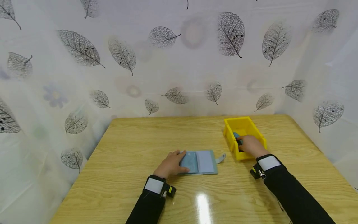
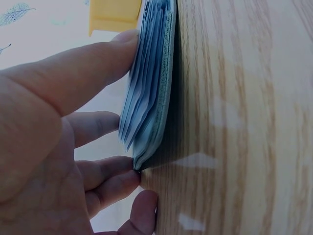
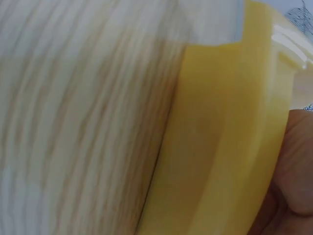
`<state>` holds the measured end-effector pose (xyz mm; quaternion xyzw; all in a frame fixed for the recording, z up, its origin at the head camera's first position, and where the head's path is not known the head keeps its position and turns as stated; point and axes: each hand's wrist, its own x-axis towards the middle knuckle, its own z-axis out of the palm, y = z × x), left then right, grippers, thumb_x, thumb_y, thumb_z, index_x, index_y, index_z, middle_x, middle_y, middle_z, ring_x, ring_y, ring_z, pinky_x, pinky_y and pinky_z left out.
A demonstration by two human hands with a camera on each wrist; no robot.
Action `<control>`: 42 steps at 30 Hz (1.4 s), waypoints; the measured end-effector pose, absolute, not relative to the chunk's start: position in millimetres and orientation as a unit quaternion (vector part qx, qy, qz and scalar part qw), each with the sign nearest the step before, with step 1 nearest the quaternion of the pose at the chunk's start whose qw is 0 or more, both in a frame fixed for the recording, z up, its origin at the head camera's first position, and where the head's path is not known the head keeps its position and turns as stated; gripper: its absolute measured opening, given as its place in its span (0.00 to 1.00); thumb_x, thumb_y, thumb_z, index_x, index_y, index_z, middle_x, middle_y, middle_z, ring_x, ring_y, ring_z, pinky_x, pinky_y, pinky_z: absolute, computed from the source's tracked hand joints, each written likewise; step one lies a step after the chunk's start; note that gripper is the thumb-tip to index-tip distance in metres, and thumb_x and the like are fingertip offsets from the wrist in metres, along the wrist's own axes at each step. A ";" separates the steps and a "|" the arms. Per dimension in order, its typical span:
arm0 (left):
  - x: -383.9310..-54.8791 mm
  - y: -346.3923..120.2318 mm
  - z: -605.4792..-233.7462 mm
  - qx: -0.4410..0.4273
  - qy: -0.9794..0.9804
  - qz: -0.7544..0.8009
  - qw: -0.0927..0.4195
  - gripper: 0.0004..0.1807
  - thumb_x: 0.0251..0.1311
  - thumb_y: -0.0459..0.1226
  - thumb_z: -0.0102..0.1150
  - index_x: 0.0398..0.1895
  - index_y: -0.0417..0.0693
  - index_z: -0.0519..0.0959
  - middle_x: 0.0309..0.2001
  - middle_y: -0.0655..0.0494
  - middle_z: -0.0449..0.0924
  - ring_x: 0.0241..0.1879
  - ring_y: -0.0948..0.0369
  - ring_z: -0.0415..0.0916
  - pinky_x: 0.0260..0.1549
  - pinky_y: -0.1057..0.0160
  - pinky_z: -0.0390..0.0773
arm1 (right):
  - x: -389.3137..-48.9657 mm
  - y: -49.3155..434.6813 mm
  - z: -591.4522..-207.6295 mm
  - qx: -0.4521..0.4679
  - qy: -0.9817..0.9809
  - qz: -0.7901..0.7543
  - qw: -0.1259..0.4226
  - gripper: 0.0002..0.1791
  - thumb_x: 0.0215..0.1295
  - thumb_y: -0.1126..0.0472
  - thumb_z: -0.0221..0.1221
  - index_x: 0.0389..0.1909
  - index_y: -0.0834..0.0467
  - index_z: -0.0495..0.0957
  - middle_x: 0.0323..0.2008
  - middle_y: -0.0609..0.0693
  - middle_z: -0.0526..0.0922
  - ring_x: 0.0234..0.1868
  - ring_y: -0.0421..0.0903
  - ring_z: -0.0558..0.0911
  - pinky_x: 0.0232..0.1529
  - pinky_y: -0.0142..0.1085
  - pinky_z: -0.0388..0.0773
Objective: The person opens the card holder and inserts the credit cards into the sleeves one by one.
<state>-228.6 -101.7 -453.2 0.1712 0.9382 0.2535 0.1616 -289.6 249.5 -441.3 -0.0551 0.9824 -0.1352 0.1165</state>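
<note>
A light blue-green card holder lies open on the table, its clear sleeves fanned in a stack in the left wrist view. My left hand rests at its left side. The thumb touches the top of the sleeves, while the other fingers spread along the left edge. My right hand reaches over the low front of a yellow bin, its fingers down among a blue item and a dark item. The bin's wall hides those fingers in the right wrist view; I cannot tell what they grip.
The wood-grain table stretches out on both sides of the card holder. A snap strap sticks out from the holder's right edge toward the bin. Behind the table hangs a white curtain printed with leaves.
</note>
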 end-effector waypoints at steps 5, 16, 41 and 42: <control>-228.4 -101.5 -452.3 0.169 0.938 0.256 0.162 0.44 0.56 0.49 0.69 0.74 0.48 0.60 0.72 0.39 0.56 0.71 0.40 0.52 0.59 0.41 0.66 | -289.0 245.7 -439.4 -0.066 0.982 -0.133 0.117 0.11 0.63 0.66 0.59 0.43 0.68 0.77 0.32 0.59 0.78 0.32 0.51 0.74 0.36 0.43 0.72; -229.6 -102.7 -456.5 0.170 0.940 0.250 0.158 0.44 0.56 0.50 0.68 0.74 0.49 0.60 0.72 0.40 0.55 0.71 0.41 0.52 0.59 0.41 0.66 | -286.6 242.7 -431.3 -0.044 0.985 -0.149 0.072 0.07 0.66 0.71 0.52 0.41 0.70 0.75 0.27 0.56 0.73 0.28 0.50 0.72 0.29 0.38 0.67; -230.0 -102.1 -457.8 0.166 0.941 0.249 0.158 0.44 0.56 0.50 0.68 0.74 0.50 0.61 0.72 0.40 0.56 0.71 0.41 0.52 0.59 0.41 0.66 | -274.8 236.5 -402.6 -0.007 0.958 -0.283 -0.053 0.21 0.70 0.62 0.50 0.58 0.71 0.75 0.33 0.64 0.81 0.23 0.51 0.74 0.23 0.39 0.69; -230.2 -102.2 -458.1 0.165 0.941 0.248 0.160 0.44 0.57 0.51 0.68 0.74 0.50 0.60 0.72 0.40 0.56 0.71 0.41 0.51 0.60 0.42 0.65 | -273.6 235.1 -401.6 -0.010 0.954 -0.291 -0.068 0.21 0.70 0.63 0.50 0.57 0.71 0.75 0.33 0.64 0.81 0.20 0.49 0.72 0.21 0.37 0.67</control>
